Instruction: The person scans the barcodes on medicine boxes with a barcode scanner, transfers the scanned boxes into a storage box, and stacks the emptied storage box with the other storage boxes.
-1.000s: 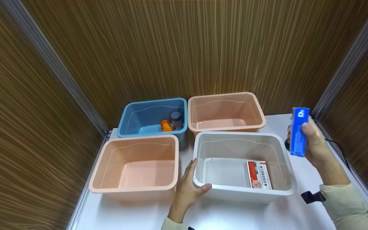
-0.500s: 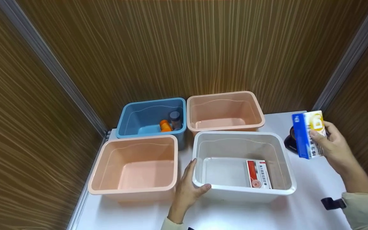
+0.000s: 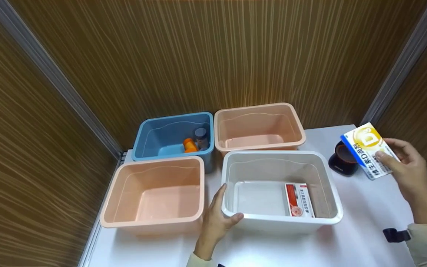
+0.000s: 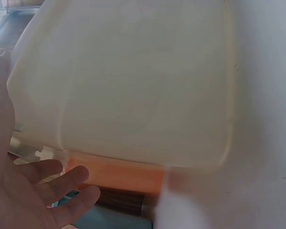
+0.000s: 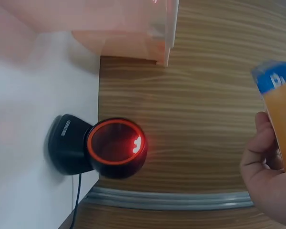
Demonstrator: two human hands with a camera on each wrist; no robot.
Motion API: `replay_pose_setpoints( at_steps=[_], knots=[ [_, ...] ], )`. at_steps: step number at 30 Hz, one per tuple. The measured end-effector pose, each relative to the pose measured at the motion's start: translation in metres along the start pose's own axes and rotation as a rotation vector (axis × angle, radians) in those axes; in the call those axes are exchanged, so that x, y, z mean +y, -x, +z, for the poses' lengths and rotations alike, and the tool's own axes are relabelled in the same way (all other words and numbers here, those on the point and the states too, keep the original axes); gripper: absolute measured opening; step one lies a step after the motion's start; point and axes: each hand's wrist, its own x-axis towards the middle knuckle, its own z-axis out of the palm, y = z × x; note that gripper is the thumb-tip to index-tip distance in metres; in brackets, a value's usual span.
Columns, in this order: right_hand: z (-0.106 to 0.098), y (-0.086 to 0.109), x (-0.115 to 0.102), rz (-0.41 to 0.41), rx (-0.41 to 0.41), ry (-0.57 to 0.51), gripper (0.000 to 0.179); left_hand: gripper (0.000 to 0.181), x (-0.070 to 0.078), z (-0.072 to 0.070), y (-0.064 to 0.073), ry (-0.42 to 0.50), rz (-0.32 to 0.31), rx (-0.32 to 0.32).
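Observation:
My right hand (image 3: 408,167) pinches a yellow, white and blue vitamin D drops box (image 3: 365,148), thumb across its printed face. It is raised to the right of the bins and partly overlaps a black barcode scanner (image 3: 341,165) in the head view. A red light glows in the scanner's round window (image 5: 112,143) in the right wrist view. My left hand (image 3: 213,224) rests at the near left corner of the white bin (image 3: 272,225), fingers extended along its side and thumb at the front rim. A red-and-white medicine box (image 3: 302,200) lies inside that bin.
A peach bin (image 3: 154,224) stands left of the white one. Behind are a blue bin (image 3: 172,115) holding an orange bottle (image 3: 190,145) and a dark-capped jar (image 3: 201,137), and another peach bin (image 3: 254,107). Wood-grain walls (image 3: 198,55) enclose the table. A cable (image 5: 77,205) trails from the scanner.
The right hand has moved rightward and turned the vitamin D box from its blue side to its yellow-and-white face, uncovering more of the scanner. The left hand stays at the white bin's corner.

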Motion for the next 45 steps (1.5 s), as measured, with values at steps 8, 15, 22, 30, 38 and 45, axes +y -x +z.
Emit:
replay_pose_setpoints(
  at_steps=[8,15,22,30,38,45],
  knots=[
    [-0.01,0.002,0.008,0.015,0.022,0.302,0.045,0.099,0.0,0.0,0.003,-0.023,-0.02,0.021],
    [-0.011,0.002,0.016,0.041,-0.016,0.476,0.045,0.097,0.002,0.0,0.007,-0.096,0.004,0.046],
    [-0.02,0.001,0.031,0.114,-0.046,0.494,0.045,0.097,0.002,0.002,0.011,-0.159,0.054,0.085],
    [-0.033,-0.002,0.063,0.263,-0.096,0.493,0.031,0.095,0.002,0.002,0.012,-0.177,0.071,0.112],
    [-0.039,-0.001,0.088,0.369,-0.127,0.501,0.021,0.094,0.004,0.0,0.013,-0.176,0.042,0.1],
    [-0.043,-0.001,0.093,0.413,-0.138,0.477,0.029,0.093,0.003,0.0,0.011,-0.135,0.035,0.086]
  ],
)
